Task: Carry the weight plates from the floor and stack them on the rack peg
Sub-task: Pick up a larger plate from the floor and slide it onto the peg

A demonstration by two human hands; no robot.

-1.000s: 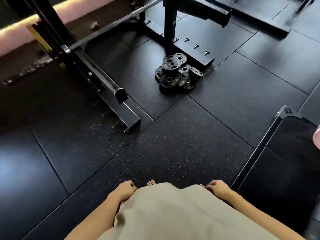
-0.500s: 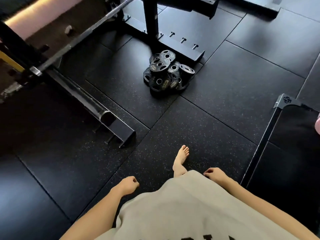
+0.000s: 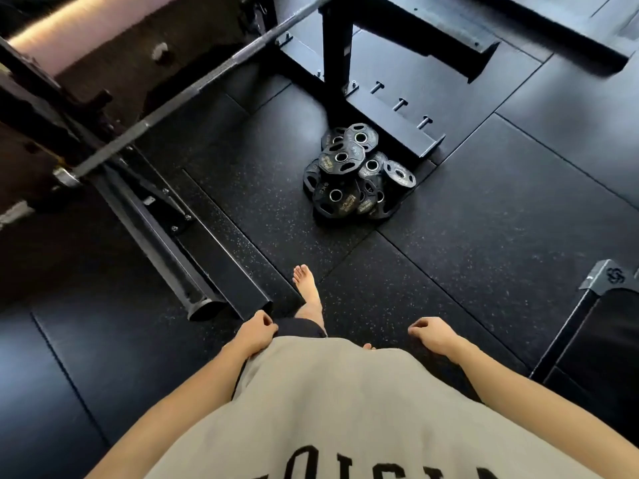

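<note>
Closer now, weight plates (image 3: 356, 174) lie heaped on floor (image 3: 484, 219).

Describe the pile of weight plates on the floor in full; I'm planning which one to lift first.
The pile of weight plates lies on the black rubber floor, against the end of the rack's base beam. The plates are small, black and round, with metal-ringed centre holes, grip cut-outs and faint gold lettering. They lean and overlap unevenly; some lie flat, some are tilted. The exact count is unclear. No hand touches them.
</note>
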